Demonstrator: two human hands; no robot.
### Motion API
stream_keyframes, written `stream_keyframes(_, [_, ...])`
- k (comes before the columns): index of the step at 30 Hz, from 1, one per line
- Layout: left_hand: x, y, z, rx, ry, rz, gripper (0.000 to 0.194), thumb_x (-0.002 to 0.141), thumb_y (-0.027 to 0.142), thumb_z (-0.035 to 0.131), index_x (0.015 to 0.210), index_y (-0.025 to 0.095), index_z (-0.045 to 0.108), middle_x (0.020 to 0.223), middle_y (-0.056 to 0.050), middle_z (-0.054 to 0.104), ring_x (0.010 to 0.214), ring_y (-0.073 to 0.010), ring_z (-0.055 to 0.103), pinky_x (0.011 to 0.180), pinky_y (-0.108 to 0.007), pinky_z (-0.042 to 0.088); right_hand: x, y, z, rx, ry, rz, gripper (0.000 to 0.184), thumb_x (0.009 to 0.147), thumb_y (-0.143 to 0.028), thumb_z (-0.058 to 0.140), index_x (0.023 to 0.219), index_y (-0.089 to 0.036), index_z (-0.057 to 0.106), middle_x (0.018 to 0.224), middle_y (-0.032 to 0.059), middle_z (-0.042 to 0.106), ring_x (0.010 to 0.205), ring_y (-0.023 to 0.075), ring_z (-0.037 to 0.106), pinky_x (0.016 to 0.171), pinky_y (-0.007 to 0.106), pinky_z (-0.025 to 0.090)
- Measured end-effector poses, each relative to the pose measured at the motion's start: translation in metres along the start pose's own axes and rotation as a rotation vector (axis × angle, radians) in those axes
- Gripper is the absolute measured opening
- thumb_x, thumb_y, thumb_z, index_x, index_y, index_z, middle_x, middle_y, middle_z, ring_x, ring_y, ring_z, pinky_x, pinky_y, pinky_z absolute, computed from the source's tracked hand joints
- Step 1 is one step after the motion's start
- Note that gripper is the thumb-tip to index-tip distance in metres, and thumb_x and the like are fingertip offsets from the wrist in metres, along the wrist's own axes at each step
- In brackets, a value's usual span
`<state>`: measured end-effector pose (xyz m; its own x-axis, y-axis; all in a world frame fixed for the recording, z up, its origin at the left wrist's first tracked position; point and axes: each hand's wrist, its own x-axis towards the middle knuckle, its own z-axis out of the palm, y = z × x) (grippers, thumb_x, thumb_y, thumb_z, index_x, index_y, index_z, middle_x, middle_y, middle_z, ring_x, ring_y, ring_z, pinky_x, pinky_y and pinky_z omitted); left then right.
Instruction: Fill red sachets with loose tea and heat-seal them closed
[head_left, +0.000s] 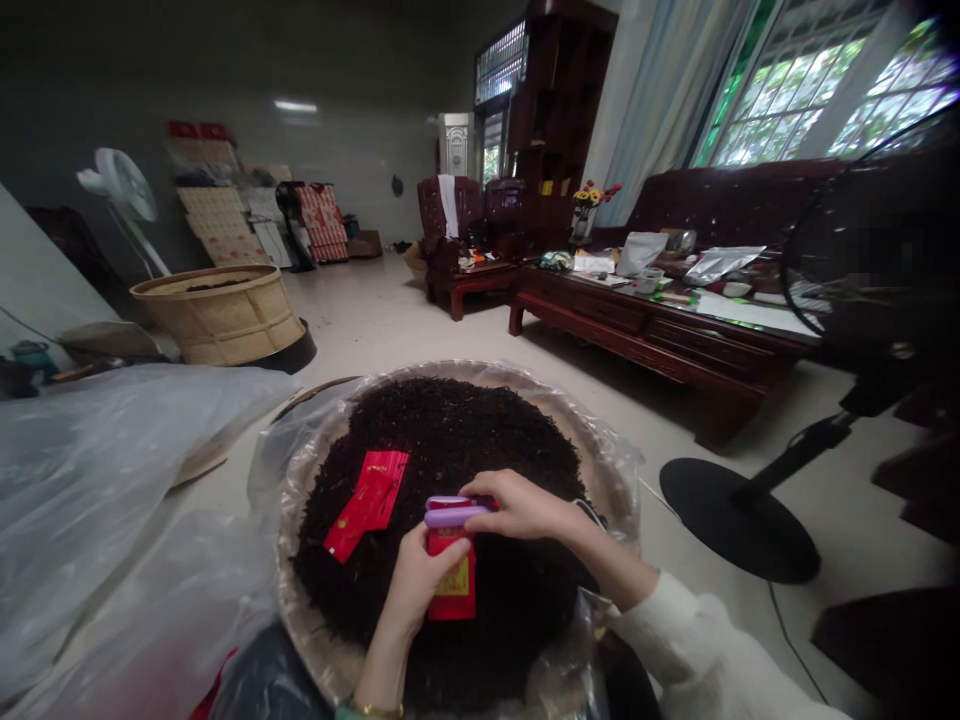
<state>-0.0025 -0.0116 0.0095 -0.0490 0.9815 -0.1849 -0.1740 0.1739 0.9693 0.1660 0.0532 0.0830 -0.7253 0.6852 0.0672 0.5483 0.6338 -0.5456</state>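
On the left of the near basket, I see red packets overlapping on the dark leaf-like material. Right of them, my left hand pinches an upright red pouch between thumb and fingers, above the dark material. My right hand, just beyond, has its fingers closed around a purple handheld tool set across the pouch's far end.

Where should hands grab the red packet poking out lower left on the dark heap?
Probably the lower-left end of that red packet, pinched from above across its width: it's long, lies nearly flat, and its upper end meets another packet.
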Motion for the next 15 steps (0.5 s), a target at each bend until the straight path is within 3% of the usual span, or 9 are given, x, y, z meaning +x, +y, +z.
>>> stream_keyframes(10, [-0.0036,0.0031,0.0011,-0.002,-0.009,-0.003,0.052,0.052,0.040,0.084,0.090,0.011,0.066,0.078,-0.007,0.072,0.067,-0.0184,0.066,0.069,-0.029,0.053,-0.0003,-0.0003,0.0030,0.036,0.050,-0.043,0.024,0.085,-0.028,0.063,0.105,-0.015,0.069,0.094,0.0054,0.068,0.081,0.0157,0.059,0.069,0.022,0.039])
stream_keyframes(15, [-0.0016,0.0092,0.0022,-0.112,-0.007,0.024,0.063,0.052,0.045,0.084,0.103,0.013,0.063,0.099,-0.010,0.071,0.088,-0.0225,0.067,0.077,-0.028,0.053,-0.0009,0.0005,0.0033,0.014,0.040,-0.051,0.021,0.088,-0.031,0.060,0.099,-0.016,0.069,0.091,0.0053,0.066,0.079,0.0156,0.058,0.069,0.022,0.037])
